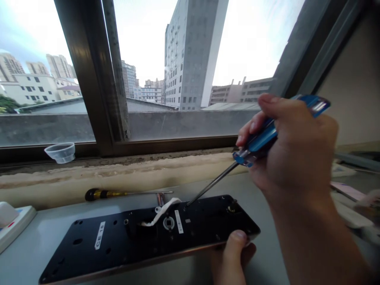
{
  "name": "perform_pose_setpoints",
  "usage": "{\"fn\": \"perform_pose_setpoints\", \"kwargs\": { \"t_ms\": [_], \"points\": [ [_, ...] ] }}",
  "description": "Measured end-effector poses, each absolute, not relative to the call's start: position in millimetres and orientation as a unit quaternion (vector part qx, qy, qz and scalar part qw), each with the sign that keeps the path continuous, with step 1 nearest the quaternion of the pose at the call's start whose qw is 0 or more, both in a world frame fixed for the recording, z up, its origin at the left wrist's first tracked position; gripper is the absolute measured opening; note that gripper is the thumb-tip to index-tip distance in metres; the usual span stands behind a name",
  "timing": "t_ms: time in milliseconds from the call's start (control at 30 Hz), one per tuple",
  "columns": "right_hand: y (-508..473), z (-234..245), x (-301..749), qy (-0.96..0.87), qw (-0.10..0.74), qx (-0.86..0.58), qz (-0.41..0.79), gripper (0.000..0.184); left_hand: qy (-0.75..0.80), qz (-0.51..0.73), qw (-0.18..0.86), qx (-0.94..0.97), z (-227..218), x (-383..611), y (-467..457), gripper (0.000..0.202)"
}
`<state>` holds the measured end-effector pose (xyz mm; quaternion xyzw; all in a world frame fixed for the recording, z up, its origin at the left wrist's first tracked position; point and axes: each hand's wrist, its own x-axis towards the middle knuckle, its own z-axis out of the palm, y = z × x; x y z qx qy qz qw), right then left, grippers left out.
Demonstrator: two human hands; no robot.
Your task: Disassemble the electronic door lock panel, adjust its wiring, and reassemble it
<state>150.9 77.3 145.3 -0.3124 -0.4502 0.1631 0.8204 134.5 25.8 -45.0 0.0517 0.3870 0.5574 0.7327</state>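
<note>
My right hand (293, 146) is closed around the blue handle of a screwdriver (267, 136). The screwdriver's metal shaft slants down to the left, and its tip meets a long black panel (202, 223) near the far edge. This panel looks like the back of a door-lock plate, with holes, a "CE 15" label, a round fitting and a white cable (163, 211) coming out of it. At the panel's near right edge, my left hand (233, 257) grips it, thumb on top and the other fingers mostly hidden underneath.
Behind the panel lies a yellow-and-black screwdriver (109, 194). A clear plastic cup (61, 152) stands on the window sill. A white power strip (18, 223) sits at the far left of the grey table (56, 215). Blurred items lie at the right.
</note>
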Motion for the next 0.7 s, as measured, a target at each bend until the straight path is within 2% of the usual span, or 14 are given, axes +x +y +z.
{"fn": "perform_pose_setpoints", "kwargs": {
  "t_ms": [333,533,700],
  "points": [
    [70,144,145,-0.471,0.793,-0.341,0.182,0.033,0.375,0.55,0.743,0.062,-43,133,27,0.036],
    [78,140,145,-0.477,0.806,-0.313,0.159,0.027,0.387,0.556,0.734,0.049,-39,134,26,0.035],
    [81,139,139,-0.502,0.779,-0.272,0.259,0.031,0.388,0.543,0.74,0.076,-52,139,30,0.029]
  ]
}}
